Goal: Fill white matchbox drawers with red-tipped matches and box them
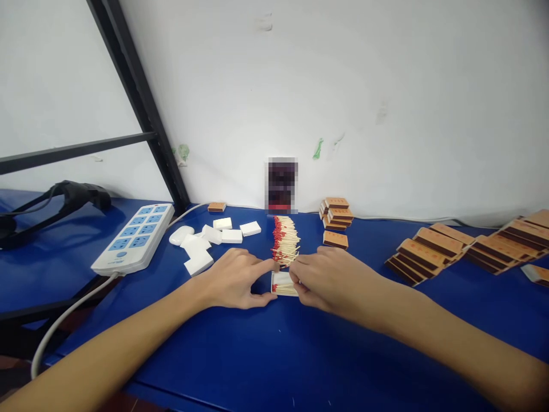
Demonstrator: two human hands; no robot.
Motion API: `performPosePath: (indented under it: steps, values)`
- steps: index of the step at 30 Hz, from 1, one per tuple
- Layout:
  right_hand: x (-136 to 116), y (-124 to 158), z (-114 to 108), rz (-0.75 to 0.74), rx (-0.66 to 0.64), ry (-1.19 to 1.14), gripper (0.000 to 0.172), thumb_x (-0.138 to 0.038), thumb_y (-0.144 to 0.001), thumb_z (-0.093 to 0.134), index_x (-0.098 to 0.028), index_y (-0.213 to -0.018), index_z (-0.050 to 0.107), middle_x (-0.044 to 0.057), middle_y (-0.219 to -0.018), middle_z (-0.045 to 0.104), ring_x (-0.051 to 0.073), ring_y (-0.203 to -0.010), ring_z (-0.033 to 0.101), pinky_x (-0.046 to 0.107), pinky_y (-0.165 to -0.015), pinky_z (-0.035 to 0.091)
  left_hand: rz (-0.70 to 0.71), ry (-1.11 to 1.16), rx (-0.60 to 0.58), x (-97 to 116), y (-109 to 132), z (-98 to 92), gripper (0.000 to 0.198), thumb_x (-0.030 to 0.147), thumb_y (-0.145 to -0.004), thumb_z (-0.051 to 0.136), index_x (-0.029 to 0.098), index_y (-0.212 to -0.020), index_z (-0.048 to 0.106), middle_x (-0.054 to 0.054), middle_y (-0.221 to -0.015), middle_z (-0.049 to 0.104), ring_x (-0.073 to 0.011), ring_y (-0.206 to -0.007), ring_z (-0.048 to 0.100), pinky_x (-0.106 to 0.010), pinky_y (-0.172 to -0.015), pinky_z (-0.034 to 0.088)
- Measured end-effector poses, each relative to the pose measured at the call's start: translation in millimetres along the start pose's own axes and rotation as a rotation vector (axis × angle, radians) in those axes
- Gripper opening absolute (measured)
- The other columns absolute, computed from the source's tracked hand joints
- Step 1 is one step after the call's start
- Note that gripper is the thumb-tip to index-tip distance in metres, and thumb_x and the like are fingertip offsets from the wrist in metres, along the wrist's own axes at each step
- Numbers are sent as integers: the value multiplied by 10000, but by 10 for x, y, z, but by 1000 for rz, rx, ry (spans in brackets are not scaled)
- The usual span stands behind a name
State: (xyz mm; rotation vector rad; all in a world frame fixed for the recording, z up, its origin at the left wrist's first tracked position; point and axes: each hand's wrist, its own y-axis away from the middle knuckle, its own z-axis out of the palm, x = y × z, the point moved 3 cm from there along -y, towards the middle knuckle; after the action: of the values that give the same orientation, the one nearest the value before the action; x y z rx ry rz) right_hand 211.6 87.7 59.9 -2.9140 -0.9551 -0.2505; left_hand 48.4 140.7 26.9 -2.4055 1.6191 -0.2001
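Note:
A small white matchbox tray [278, 276] lies on the blue table in front of me, with some red-headed matches [283, 288] in it. My left hand [240, 278] grips the tray's left end between thumb and forefinger. Over the tray's right end, my right hand [323, 280] is closed with its fingers pinched together; whatever is between them is hidden. Just behind the tray runs a long heap of loose matches [286, 237], red heads mostly to the left.
Several white trays [231, 236] lie at left, near a power strip [136, 237]. Stacked matchboxes [338, 212] stand at back right, and overlapping rows of matchboxes [424, 252] spread farther right. One matchbox [217, 206] sits by the wall, near a black metal frame [165, 166].

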Motion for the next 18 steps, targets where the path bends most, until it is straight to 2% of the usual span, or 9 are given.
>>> performPosePath:
  steps: [6, 10, 18]
  values:
    - [-82, -55, 107, 21, 9, 147, 75, -203, -863, 591, -143, -839, 627, 77, -797, 701, 188, -644, 646, 301, -526, 262, -21, 16, -10, -8, -1, -4, 368, 468, -815, 591, 186, -1052, 596, 30, -608, 604, -170, -554, 584, -290, -571, 409]
    - [-102, -62, 170, 19, 24, 165, 49, -131, -838, 578, -142, -819, 621, 74, -770, 695, 192, -641, 641, 299, -527, 253, -22, 24, 6, -19, 3, 4, 355, 453, -806, 598, 185, -1039, 602, 34, -594, 597, -164, -544, 580, -283, -564, 409]
    - [-132, -41, 227, 33, 38, 150, 108, -105, -845, 544, -150, -794, 628, 73, -746, 692, 194, -626, 632, 305, -559, 275, -21, 31, 16, -21, 7, 9, 348, 444, -816, 600, 190, -1054, 607, 29, -601, 610, -158, -547, 580, -277, -577, 408]
